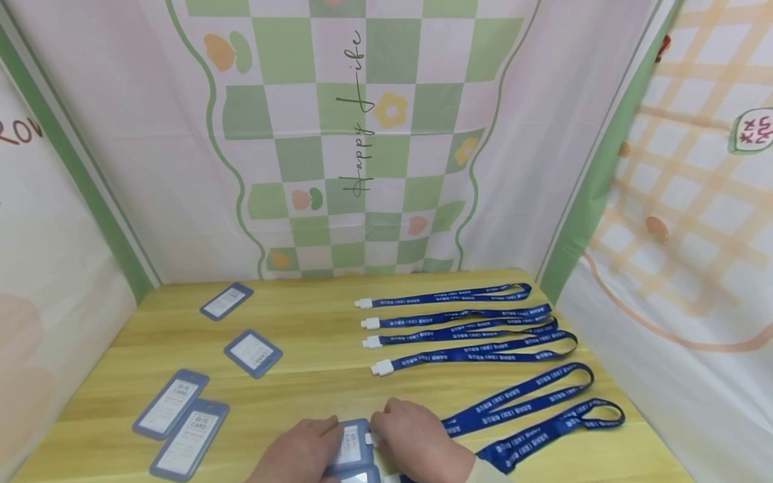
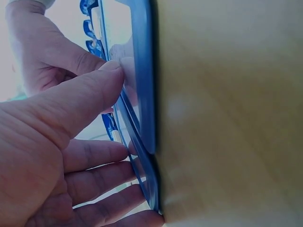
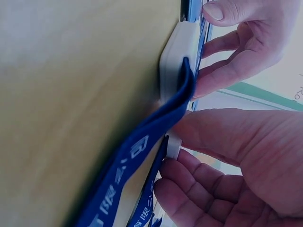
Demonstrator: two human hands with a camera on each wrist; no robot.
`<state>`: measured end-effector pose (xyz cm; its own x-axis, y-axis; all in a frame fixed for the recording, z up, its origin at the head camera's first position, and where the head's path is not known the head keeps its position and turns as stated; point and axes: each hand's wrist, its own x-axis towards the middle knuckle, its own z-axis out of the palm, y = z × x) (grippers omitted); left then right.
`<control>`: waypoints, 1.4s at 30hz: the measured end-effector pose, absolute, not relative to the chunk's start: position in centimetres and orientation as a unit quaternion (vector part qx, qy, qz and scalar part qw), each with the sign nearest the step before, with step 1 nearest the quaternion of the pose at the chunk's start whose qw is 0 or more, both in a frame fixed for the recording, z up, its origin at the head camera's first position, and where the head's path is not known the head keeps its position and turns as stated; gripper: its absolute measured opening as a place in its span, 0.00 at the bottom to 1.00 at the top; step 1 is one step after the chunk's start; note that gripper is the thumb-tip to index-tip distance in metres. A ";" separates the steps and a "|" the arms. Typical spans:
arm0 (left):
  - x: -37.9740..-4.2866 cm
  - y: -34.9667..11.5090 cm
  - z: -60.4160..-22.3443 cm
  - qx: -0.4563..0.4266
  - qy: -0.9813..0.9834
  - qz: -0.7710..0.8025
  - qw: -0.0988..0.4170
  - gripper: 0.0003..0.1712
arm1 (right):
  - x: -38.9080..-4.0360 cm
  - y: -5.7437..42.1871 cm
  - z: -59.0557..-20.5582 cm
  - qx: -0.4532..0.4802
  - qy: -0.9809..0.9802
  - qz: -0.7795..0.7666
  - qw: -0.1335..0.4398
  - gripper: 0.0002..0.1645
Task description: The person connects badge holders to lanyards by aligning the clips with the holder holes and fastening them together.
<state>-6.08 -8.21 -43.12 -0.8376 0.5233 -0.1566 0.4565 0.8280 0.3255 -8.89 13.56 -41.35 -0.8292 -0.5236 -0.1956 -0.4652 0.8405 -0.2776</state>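
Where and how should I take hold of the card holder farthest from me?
Probably best with the left hand, once free: come from above on the near side and pinch the farthest card holder across its long edges, near the middle. It lies flat and diagonal on the table, apart from the other card holders, so both edges look reachable.

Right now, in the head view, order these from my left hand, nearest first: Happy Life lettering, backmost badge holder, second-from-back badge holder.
1. Second-from-back badge holder: ahead, left.
2. Backmost badge holder: back left.
3. Happy Life lettering: on backdrop.
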 end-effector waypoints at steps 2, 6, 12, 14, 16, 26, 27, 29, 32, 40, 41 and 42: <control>-6.0 -8.3 -43.2 0.264 0.947 0.142 0.113 0.41 | -8.9 13.6 -41.4 -0.260 0.950 -0.111 0.135 0.07; -5.8 -8.4 -43.5 0.276 0.946 0.145 0.092 0.45 | -8.7 13.7 -41.4 -0.262 0.949 -0.111 0.135 0.08; -5.8 -8.5 -43.5 0.279 0.943 0.151 0.097 0.50 | -8.5 13.8 -41.3 -0.259 0.949 -0.115 0.140 0.07; -5.8 -8.5 -43.4 0.276 0.943 0.153 0.109 0.51 | -8.4 13.8 -41.3 -0.259 0.949 -0.116 0.140 0.08; -5.8 -8.4 -43.3 0.274 0.942 0.154 0.115 0.51 | -8.4 13.8 -41.3 -0.259 0.949 -0.117 0.139 0.08; -5.7 -8.4 -43.3 0.275 0.939 0.165 0.128 0.54 | -8.3 14.1 -41.2 -0.247 0.948 -0.125 0.156 0.08; -5.7 -8.4 -43.2 0.274 0.938 0.165 0.131 0.54 | -8.3 14.1 -41.2 -0.246 0.947 -0.127 0.160 0.08; -5.7 -8.3 -43.2 0.274 0.938 0.164 0.132 0.54 | -8.3 14.2 -41.2 -0.247 0.946 -0.131 0.164 0.08; -5.6 -8.2 -43.3 0.278 0.939 0.161 0.125 0.53 | -8.3 14.2 -41.2 -0.248 0.944 -0.133 0.171 0.08; -5.5 -8.0 -43.4 0.260 0.939 0.166 0.149 0.53 | -8.1 14.2 -41.2 -0.245 0.943 -0.128 0.183 0.11; -5.5 -8.0 -43.4 0.258 0.939 0.166 0.154 0.53 | -8.1 14.2 -41.2 -0.245 0.943 -0.128 0.185 0.12; -5.6 -8.0 -43.4 0.254 0.939 0.166 0.160 0.53 | -8.2 14.3 -41.2 -0.245 0.943 -0.126 0.188 0.13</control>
